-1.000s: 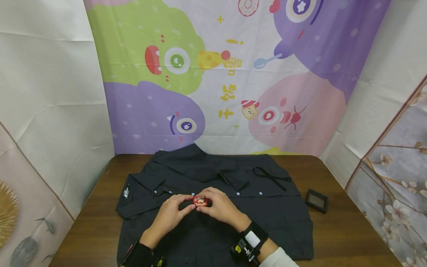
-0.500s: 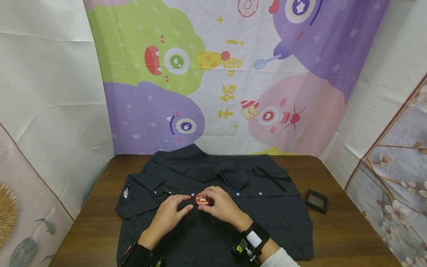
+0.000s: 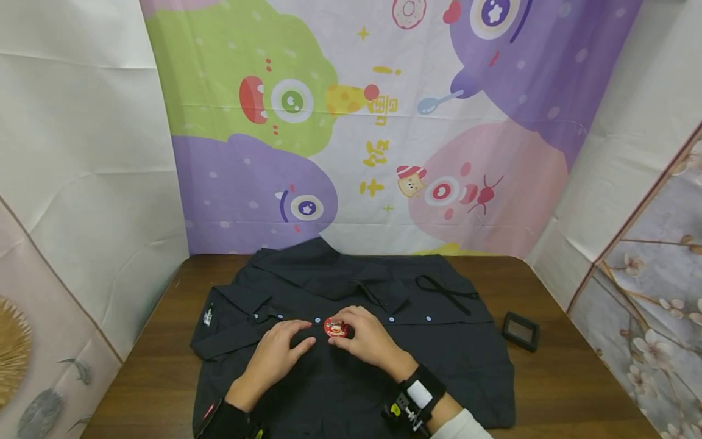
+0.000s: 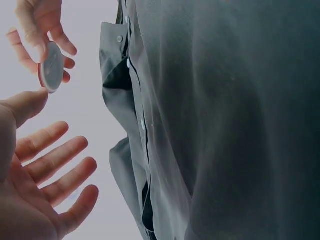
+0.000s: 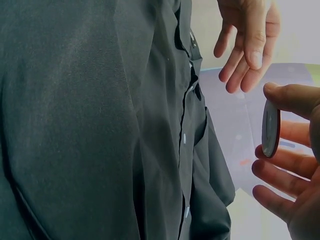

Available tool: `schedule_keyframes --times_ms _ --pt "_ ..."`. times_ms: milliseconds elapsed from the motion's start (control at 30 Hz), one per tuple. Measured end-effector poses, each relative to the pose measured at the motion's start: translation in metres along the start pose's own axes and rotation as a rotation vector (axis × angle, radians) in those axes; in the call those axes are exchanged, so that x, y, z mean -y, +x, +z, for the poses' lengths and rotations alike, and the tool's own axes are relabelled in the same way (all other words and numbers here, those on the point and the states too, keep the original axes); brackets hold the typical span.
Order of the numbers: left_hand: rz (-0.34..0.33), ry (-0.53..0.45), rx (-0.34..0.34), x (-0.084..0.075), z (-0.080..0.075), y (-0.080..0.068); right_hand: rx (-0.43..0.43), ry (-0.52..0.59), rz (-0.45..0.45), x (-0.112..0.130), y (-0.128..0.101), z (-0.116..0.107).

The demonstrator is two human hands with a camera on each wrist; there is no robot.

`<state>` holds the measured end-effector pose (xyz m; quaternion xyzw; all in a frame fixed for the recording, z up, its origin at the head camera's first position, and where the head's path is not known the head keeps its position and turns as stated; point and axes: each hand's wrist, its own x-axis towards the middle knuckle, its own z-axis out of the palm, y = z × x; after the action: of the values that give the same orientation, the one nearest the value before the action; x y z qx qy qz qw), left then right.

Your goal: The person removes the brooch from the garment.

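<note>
My right hand (image 3: pixel 370 341) pinches a round red badge (image 3: pixel 336 328) with a printed picture on its face, between thumb and fingertips. In the left wrist view the pale back of the badge (image 4: pixel 51 68) shows, with the badge standing on edge. My left hand (image 3: pixel 275 352) is just left of it, fingers loosely extended and apart from the badge, holding nothing. Both hands are over a dark button-up shirt (image 3: pixel 439 372) spread across the table, close to its row of pale buttons.
A small black frame-like box (image 3: pixel 521 331) lies on the wooden table (image 3: pixel 570 378) to the right of the shirt. A thin black strap (image 3: pixel 446 293) rests on the shirt's upper right. Behind the table hangs a cartoon-printed cloth (image 3: pixel 373 225).
The left fingers, which touched the badge's edge a second ago, have let go and drawn slightly left. The right hand has carried the badge a little to the right.
</note>
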<state>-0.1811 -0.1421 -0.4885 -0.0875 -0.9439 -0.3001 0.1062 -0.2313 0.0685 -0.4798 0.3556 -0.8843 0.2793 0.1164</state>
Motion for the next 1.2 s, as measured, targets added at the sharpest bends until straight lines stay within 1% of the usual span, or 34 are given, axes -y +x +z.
schedule_keyframes --times_ms 267,533,867,1100,1200 --pt "0.014 0.014 -0.011 0.0019 -0.0003 -0.0015 0.008 -0.008 0.027 -0.0004 -0.0005 -0.0007" --pt "0.031 0.022 -0.031 0.0051 -0.0014 -0.0002 -0.012 -0.015 0.026 -0.0017 -0.0020 -0.0033" --pt "0.009 0.035 -0.002 0.0068 -0.0065 0.0001 -0.030 -0.037 0.026 -0.0020 -0.0040 -0.0061" --pt "0.015 0.047 0.002 0.0060 -0.0068 -0.0013 -0.049 -0.037 0.017 -0.0048 -0.0046 -0.0069" --pt "0.023 0.073 0.012 0.0065 -0.0052 -0.0023 -0.039 -0.040 0.039 -0.0062 -0.0071 -0.0083"
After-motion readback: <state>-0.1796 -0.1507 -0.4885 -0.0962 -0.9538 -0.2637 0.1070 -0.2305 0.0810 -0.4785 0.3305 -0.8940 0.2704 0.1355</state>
